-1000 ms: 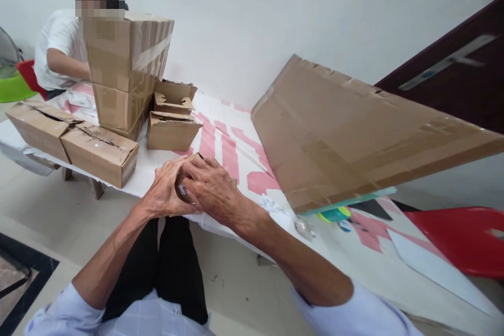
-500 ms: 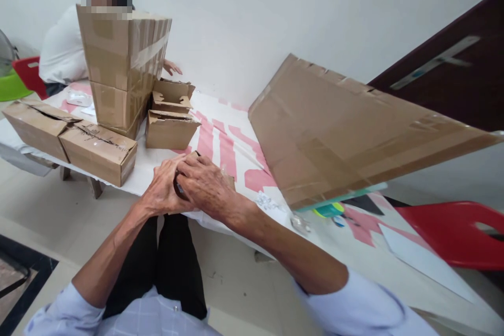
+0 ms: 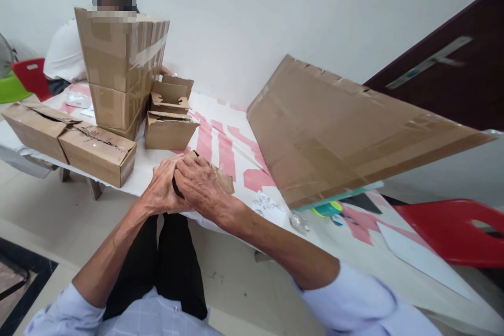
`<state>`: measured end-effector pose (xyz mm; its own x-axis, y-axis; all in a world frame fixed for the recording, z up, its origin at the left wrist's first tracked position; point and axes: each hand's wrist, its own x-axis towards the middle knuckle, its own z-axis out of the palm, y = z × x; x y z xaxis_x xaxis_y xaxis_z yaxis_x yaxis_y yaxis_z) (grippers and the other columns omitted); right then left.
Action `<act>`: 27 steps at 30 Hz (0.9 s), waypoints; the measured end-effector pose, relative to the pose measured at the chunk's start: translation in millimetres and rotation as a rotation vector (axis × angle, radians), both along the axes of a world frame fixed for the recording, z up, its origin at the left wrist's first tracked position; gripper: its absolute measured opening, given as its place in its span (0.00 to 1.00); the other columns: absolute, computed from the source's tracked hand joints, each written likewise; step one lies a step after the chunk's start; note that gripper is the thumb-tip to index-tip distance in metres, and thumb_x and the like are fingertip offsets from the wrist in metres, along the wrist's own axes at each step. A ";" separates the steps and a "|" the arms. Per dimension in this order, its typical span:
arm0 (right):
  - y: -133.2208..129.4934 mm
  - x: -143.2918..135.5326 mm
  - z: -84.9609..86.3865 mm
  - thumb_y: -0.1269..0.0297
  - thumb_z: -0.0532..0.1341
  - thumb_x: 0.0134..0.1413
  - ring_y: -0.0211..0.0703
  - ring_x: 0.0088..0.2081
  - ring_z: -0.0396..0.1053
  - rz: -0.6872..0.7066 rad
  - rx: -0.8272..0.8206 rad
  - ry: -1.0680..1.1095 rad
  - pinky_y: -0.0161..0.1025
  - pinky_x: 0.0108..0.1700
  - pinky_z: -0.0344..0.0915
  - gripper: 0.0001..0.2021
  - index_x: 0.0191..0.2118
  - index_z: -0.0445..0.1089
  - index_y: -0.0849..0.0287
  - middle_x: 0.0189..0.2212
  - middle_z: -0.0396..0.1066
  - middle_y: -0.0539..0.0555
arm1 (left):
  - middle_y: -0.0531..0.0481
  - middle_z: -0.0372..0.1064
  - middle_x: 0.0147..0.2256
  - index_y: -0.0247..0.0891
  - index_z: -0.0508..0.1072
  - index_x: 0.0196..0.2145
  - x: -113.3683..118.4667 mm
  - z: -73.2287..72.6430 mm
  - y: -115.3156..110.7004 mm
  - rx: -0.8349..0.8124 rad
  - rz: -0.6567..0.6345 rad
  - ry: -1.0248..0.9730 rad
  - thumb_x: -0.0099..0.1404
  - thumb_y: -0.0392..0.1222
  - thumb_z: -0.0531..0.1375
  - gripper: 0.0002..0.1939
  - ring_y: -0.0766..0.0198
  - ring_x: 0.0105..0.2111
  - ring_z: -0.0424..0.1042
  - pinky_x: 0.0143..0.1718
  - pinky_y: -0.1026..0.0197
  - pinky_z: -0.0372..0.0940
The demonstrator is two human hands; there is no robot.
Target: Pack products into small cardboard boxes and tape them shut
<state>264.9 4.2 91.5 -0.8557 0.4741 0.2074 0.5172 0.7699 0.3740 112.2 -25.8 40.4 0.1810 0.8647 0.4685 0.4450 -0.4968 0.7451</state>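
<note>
Just one head cam, looking forward and down. The bench (image 3: 165, 170) sits close, stretching toward 12 o'clock.

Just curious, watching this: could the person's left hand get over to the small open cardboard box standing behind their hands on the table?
Probably yes. The left hand is busy on a small box with the right hand, but bare tabletop lies between it and the open box.

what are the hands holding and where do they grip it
Both hands, left hand and right hand, clasp a small cardboard box at its near end; its far end sticks out.
</note>
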 end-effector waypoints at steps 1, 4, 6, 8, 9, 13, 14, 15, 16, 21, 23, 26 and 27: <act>0.4 0.2 -1.6 0.79 0.56 0.62 0.56 0.45 0.66 0.004 0.012 0.000 0.51 0.50 0.62 0.14 0.43 0.76 0.59 0.42 0.76 0.61 | 0.35 0.67 0.65 0.39 0.60 0.69 -0.2 0.3 -0.5 -0.002 0.001 0.002 0.50 0.53 0.74 0.53 0.36 0.64 0.66 0.68 0.37 0.58; 0.3 0.6 -2.5 0.79 0.55 0.62 0.54 0.45 0.66 0.037 -0.027 0.039 0.50 0.51 0.63 0.13 0.42 0.76 0.60 0.42 0.76 0.61 | 0.35 0.66 0.65 0.41 0.59 0.70 0.2 1.5 -2.2 -0.010 -0.004 0.008 0.49 0.55 0.74 0.55 0.35 0.65 0.65 0.68 0.36 0.57; -2.5 2.3 4.2 0.76 0.55 0.64 0.52 0.43 0.67 0.086 -0.132 0.158 0.49 0.50 0.65 0.11 0.39 0.74 0.59 0.40 0.75 0.60 | 0.36 0.64 0.67 0.43 0.59 0.71 0.3 2.1 -2.6 -0.028 0.005 0.010 0.50 0.54 0.74 0.55 0.35 0.66 0.63 0.68 0.36 0.57; -6.4 8.9 18.4 0.72 0.53 0.68 0.49 0.41 0.68 0.129 -0.293 0.381 0.46 0.47 0.67 0.11 0.36 0.71 0.57 0.37 0.73 0.58 | 0.38 0.64 0.67 0.46 0.59 0.70 -1.4 1.9 -1.6 -0.067 0.018 0.016 0.48 0.53 0.76 0.55 0.35 0.67 0.63 0.68 0.35 0.57; -7.5 15.1 27.7 0.70 0.53 0.69 0.47 0.40 0.68 0.135 -0.372 0.517 0.44 0.46 0.67 0.11 0.35 0.70 0.57 0.36 0.72 0.56 | 0.39 0.64 0.67 0.47 0.59 0.70 -3.2 1.4 -0.7 -0.090 0.021 0.017 0.46 0.52 0.77 0.57 0.35 0.66 0.63 0.68 0.35 0.57; 5.9 63.3 58.2 0.60 0.58 0.69 0.42 0.35 0.66 0.009 -0.477 0.971 0.40 0.40 0.66 0.08 0.36 0.68 0.54 0.33 0.68 0.51 | 0.37 0.62 0.67 0.44 0.59 0.69 -17.6 -2.7 2.2 -0.132 -0.031 -0.068 0.44 0.51 0.79 0.58 0.36 0.66 0.64 0.68 0.34 0.59; 14.5 81.4 59.5 0.59 0.59 0.67 0.41 0.34 0.66 -0.049 -0.460 1.036 0.39 0.39 0.65 0.08 0.36 0.68 0.54 0.32 0.67 0.50 | 0.36 0.62 0.67 0.43 0.59 0.68 -23.2 -4.7 3.2 -0.136 -0.051 -0.106 0.47 0.52 0.78 0.56 0.37 0.66 0.64 0.68 0.36 0.61; 24.3 102.1 57.2 0.57 0.60 0.66 0.40 0.33 0.64 -0.113 -0.445 1.082 0.39 0.39 0.64 0.09 0.35 0.67 0.54 0.31 0.67 0.49 | 0.36 0.62 0.67 0.42 0.59 0.68 -29.5 -7.3 5.0 -0.142 -0.069 -0.137 0.48 0.53 0.77 0.55 0.38 0.66 0.66 0.66 0.38 0.63; 34.7 125.4 51.4 0.55 0.60 0.65 0.39 0.32 0.63 -0.183 -0.435 1.119 0.38 0.38 0.63 0.10 0.35 0.67 0.55 0.30 0.66 0.48 | 0.36 0.63 0.67 0.43 0.58 0.68 -36.4 -10.8 8.1 -0.140 -0.054 -0.145 0.51 0.55 0.76 0.53 0.39 0.64 0.67 0.65 0.38 0.65; 65.2 246.5 -14.8 0.57 0.58 0.58 0.38 0.30 0.59 -0.627 -0.449 1.207 0.37 0.36 0.59 0.09 0.31 0.64 0.56 0.26 0.63 0.47 | 0.50 0.62 0.68 0.59 0.60 0.66 -66.7 -35.2 29.7 -0.033 0.004 -0.112 0.50 0.53 0.79 0.51 0.38 0.68 0.63 0.69 0.31 0.60; 64.3 277.6 -47.4 0.61 0.57 0.56 0.38 0.30 0.59 -0.763 -0.464 1.212 0.37 0.36 0.59 0.07 0.29 0.63 0.55 0.25 0.63 0.47 | 0.55 0.62 0.69 0.66 0.61 0.64 -71.8 -40.8 30.9 -0.060 0.006 -0.169 0.43 0.52 0.81 0.54 0.37 0.70 0.62 0.69 0.29 0.61; 58.8 304.6 -91.0 0.65 0.57 0.52 0.40 0.30 0.61 -0.864 -0.462 1.230 0.38 0.37 0.59 0.05 0.26 0.63 0.55 0.24 0.65 0.47 | 0.59 0.68 0.66 0.69 0.64 0.61 -70.8 -37.0 24.9 -0.117 0.075 -0.236 0.34 0.51 0.83 0.58 0.34 0.68 0.64 0.66 0.27 0.64; 57.4 310.9 -103.2 0.67 0.57 0.51 0.40 0.30 0.61 -0.890 -0.461 1.236 0.38 0.37 0.59 0.05 0.26 0.63 0.55 0.24 0.65 0.48 | 0.61 0.71 0.63 0.69 0.66 0.60 -68.5 -32.9 22.2 -0.131 0.108 -0.250 0.32 0.50 0.83 0.57 0.33 0.67 0.66 0.66 0.27 0.65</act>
